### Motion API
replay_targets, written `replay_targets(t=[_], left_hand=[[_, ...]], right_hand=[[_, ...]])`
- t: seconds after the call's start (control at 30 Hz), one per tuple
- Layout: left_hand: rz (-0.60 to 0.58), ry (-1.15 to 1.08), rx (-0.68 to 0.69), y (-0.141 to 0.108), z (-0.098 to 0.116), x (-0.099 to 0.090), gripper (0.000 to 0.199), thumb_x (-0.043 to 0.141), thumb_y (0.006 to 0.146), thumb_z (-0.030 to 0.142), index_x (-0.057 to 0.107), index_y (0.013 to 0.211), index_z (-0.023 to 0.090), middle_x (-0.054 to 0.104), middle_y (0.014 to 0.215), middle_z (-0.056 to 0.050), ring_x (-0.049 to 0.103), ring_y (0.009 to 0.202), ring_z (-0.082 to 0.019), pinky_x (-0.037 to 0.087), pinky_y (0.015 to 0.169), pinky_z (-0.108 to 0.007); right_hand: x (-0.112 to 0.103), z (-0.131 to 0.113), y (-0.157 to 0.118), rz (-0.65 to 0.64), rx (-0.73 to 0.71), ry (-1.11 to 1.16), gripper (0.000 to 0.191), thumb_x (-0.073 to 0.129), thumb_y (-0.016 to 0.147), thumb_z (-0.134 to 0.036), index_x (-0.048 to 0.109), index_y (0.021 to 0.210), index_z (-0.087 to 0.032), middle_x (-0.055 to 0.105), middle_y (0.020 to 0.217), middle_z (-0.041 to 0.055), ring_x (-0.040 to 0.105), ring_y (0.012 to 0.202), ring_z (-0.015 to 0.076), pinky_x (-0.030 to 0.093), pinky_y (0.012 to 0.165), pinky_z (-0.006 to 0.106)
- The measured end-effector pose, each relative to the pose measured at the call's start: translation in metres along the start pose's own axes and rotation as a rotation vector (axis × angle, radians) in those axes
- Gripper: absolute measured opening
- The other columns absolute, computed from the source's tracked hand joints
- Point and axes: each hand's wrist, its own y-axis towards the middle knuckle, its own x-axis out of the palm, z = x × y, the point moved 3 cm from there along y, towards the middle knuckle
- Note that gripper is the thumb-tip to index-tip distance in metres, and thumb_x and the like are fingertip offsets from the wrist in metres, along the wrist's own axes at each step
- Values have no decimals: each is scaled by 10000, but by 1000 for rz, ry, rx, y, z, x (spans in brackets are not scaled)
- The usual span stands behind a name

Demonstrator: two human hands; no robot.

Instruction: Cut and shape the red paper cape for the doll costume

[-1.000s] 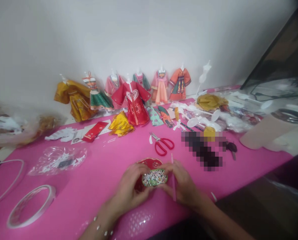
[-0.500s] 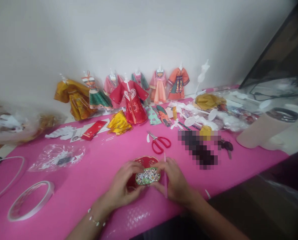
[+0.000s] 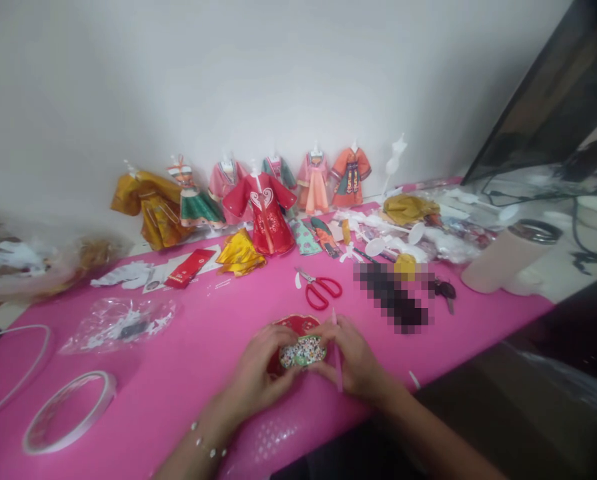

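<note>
A small green-rimmed dish of multicoloured beads (image 3: pixel 303 351) is held between my two hands. My left hand (image 3: pixel 263 363) grips its left side with fingers and thumb. On the other side, my right hand (image 3: pixel 351 360) pinches the dish's right edge and also has a thin pink pen-like stick (image 3: pixel 337 363) standing across its fingers. Behind and under the dish lies a red patterned piece (image 3: pixel 298 324), partly covered by my left hand. Red-handled scissors (image 3: pixel 321 288) rest just beyond my hands.
Dressed mini mannequins, one in a red robe (image 3: pixel 267 213), stand along the wall. A tape roll (image 3: pixel 71 412) and a plastic bag (image 3: pixel 123 325) lie left. Keys (image 3: pixel 445 290), a tumbler (image 3: pixel 511 260) and a monitor (image 3: pixel 553 107) are right.
The view has shifted and tilted slightly. Both hands, still around the bead dish, appear a little further right in the picture. Their grip looks the same.
</note>
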Motion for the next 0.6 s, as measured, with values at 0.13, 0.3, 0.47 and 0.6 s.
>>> replay_targets(t=[0.13,0.3,0.47,0.6], left_hand=[[-33,-27,-22,3,6,2,347,636,814,149,515,1126,239,657,1065,-76,633,958,-233,529,838,-398],[-10,-66,-89,0,3,10,414,657,775,106,528,1143,244,663,1118,-80,606,1061,-266,505,906,-453],[24,-60,-98,-2,-1,14,505,659,724,50,538,1174,246,658,1169,-84,596,1118,-276,484,967,-475],[55,-24,-149,0,-6,7,450,654,731,53,548,1133,225,666,1109,-87,609,1046,-266,513,905,-450]], right_hand=[[0,1,-3,-14,-7,-17,240,672,868,-310,491,1009,-240,683,1062,76,603,923,253,459,886,471],[0,3,-5,-60,28,-31,232,653,868,-301,473,1005,-251,685,1112,79,643,981,252,474,941,475],[0,4,-7,-91,55,-24,284,645,871,-344,481,1082,-249,657,1207,116,617,1129,280,502,949,472],[0,6,-7,-69,82,-32,341,659,860,-350,475,1127,-243,626,1261,137,600,1174,296,508,957,480]])
